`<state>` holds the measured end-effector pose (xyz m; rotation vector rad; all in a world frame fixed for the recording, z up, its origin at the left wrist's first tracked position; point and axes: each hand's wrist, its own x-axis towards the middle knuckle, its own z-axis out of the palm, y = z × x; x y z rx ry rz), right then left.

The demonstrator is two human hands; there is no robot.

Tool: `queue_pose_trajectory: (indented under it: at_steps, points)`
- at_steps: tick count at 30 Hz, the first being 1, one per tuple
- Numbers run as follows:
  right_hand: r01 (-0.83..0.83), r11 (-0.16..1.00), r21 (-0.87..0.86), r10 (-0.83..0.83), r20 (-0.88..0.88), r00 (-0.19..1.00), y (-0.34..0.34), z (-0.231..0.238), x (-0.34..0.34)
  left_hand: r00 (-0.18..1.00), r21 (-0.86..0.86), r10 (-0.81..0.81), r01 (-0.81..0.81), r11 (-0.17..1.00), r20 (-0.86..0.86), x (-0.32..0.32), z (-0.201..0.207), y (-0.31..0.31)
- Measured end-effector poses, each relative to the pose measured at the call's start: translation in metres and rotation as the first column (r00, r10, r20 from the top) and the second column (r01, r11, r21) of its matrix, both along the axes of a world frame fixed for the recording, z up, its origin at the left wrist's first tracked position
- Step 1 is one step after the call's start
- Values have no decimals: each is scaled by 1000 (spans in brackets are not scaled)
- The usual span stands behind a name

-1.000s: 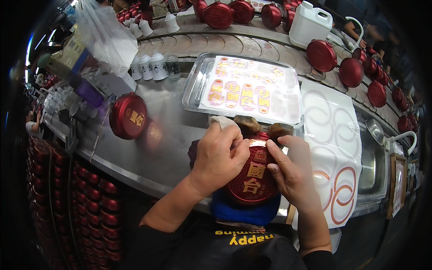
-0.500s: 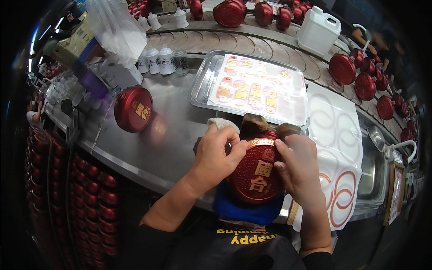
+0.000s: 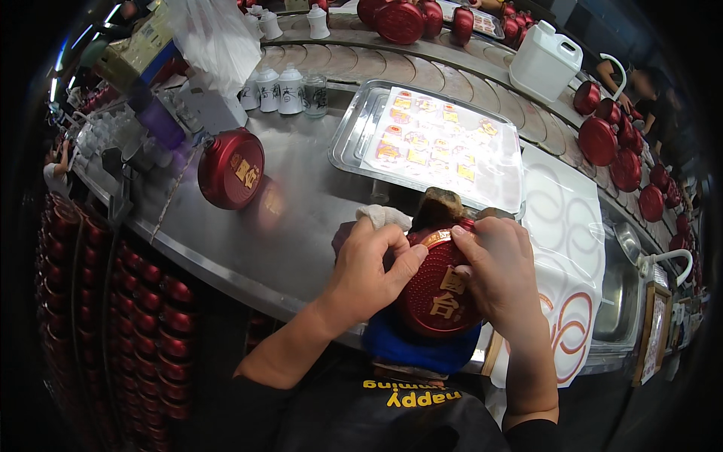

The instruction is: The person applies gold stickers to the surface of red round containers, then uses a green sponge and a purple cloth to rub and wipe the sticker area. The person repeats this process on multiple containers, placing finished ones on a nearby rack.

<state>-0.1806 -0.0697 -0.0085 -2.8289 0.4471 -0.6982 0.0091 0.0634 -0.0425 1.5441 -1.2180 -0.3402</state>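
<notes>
A round, flat red bottle (image 3: 425,301) with raised gold characters leans face-up on a blue cloth pad (image 3: 422,348) close to my body. Along its upper edge runs a curved gold-and-red decal strip (image 3: 437,238). My left hand (image 3: 370,264) pinches the strip's left end between thumb and fingers. On the strip's other end, the fingertips of my right hand (image 3: 501,264) press down, its thumb lying over part of the gold characters. Just behind the left fingers is a white cloth (image 3: 384,217). Dark brown padded supports (image 3: 439,205) stand behind the bottle's neck, which is mostly hidden.
A second red bottle (image 3: 232,169) stands on the steel table at left. Ahead lies a metal tray (image 3: 348,143) with a decal sheet (image 3: 452,151). White ring-printed paper (image 3: 561,188) and a sink (image 3: 619,301) are to the right. A white jug (image 3: 544,64) stands beside the slatted conveyor (image 3: 376,64).
The whole view has shifted slightly. My right hand has slid inward over the bottle, covering more of the gold characters and the strip. The left hand keeps its pinch.
</notes>
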Motion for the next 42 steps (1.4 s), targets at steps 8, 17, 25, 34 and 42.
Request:
queue_pose_trajectory:
  at_steps: [8, 17, 25, 34, 42]
  points:
    - [12, 1000, -3, -12, -17, 1000, 3, 3, 1, 1000, 35, 7, -7, 999, -4, -1, -5, 10]
    - [2, 1000, -1, -2, -17, 1000, 2, 2, 1, 997, 14, -5, 6, 1000, -74, 0, -8, 7]
    - [-28, 994, -104, 23, -50, 998, 6, 7, 7, 998, 39, 14, -12, 999, -64, -2, -8, 10]
    - [-11, 995, -103, 5, -55, 998, 6, 2, 12, 998, 97, -19, 24, 995, -53, -6, -7, 40]
    - [-17, 995, -103, 15, -18, 1000, 7, 1, 13, 993, 107, -35, 48, 993, -115, -12, -13, 42]
